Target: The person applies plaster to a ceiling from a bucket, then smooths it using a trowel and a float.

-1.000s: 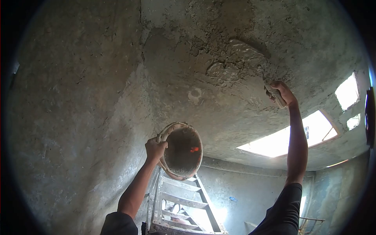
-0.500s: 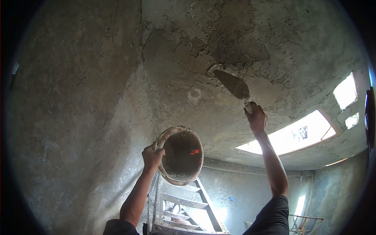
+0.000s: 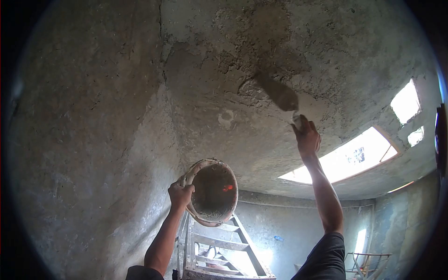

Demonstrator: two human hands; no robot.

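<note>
My left hand (image 3: 181, 194) grips the rim of a mortar-crusted bucket (image 3: 212, 191), its mouth tilted toward me. Grey residue coats the inside, with a small red-orange patch on one side. Raised higher, my right hand (image 3: 306, 136) is wrapped around the handle of a pointed trowel (image 3: 279, 93). The trowel's blade overlaps a rough, wet-looking patch of mortar (image 3: 254, 89) on the plastered surface (image 3: 200, 93) overhead.
Below the bucket stands a ladder (image 3: 219, 242) with flat rungs. A bare plastered wall (image 3: 93, 140) rises on the left. Bright openings (image 3: 350, 158) break the surface at right, and a metal frame (image 3: 368, 263) stands at lower right.
The trowel blade has shifted slightly and uncovers more of the mortar patch to its left. The bucket sits a little lower and further left in view.
</note>
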